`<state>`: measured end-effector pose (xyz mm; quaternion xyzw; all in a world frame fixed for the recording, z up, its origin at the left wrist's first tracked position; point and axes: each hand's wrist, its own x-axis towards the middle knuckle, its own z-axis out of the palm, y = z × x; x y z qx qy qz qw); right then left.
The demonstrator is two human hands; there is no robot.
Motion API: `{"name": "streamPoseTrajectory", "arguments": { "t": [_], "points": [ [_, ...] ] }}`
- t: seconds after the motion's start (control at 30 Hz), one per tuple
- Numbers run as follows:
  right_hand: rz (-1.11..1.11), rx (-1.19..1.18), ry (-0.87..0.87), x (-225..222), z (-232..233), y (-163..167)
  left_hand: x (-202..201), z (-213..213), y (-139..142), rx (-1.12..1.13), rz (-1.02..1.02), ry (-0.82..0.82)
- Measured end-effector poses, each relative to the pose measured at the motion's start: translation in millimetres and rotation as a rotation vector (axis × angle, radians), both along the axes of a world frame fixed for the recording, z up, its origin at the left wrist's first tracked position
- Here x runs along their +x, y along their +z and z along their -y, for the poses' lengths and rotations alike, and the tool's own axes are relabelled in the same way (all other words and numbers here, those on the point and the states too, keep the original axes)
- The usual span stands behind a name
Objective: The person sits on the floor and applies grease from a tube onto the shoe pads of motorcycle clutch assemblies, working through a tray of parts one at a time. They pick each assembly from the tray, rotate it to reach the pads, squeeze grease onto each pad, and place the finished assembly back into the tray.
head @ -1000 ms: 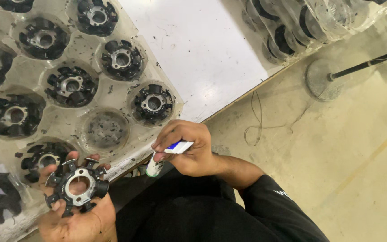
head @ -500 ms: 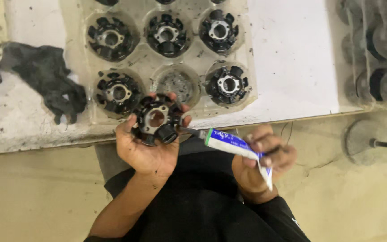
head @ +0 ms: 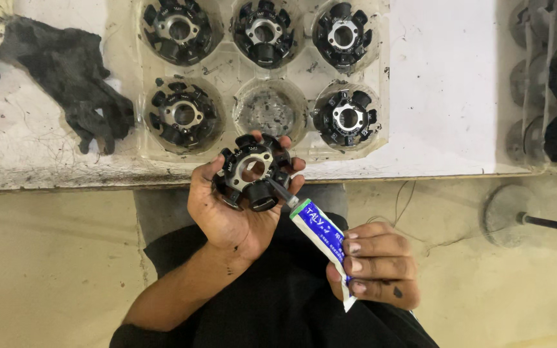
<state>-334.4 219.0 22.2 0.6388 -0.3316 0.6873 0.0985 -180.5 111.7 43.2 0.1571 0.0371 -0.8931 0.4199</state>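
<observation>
In the centre of the frame I see my left hand (head: 236, 212) cupped under a black round stator core with a metal ring in its middle (head: 253, 171). The core looks hard and matt, with thick winding blocks standing out all around like teeth, and its central hole faces up to the camera. My fingers curl half closed around its rim, thumb at the left edge and fingertips at the right edge, so the part rests in the palm and is held firmly.

My right hand (head: 375, 264), in the lower right of the centre, closes around a small soft tube, blue and white with a green collar (head: 323, 235). Its long axis runs diagonally, from the crimped flat tail at lower right to the dark thin nozzle at upper left. The nozzle tip touches the lower right side of the core. All fingers wrap the lower half of the tube tightly.

Above, on a dirty white table (head: 446, 84), lies a clear plastic tray with round pockets (head: 227, 64); five hold similar black cores and one pocket (head: 270, 111) shows only transparent plastic. A black crumpled glove (head: 75, 77) lies at upper left.
</observation>
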Motion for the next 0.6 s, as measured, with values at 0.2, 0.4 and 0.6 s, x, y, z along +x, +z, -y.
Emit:
{"name": "streamPoseTrajectory", "arguments": {
  "t": [0.2, 0.4, 0.6],
  "points": [
    [0.013, -0.047, -0.133, 11, 0, -3, -1, -1, -3, 0.003, -0.046, -0.007],
    [0.057, -0.139, -0.192, 16, 5, -8, -3, -1, -4, 0.000, -0.007, 0.003],
    [0.027, -0.108, -0.182, 12, 2, -6, -4, -1, -5, 0.006, -0.006, 0.006]
  ]
}}
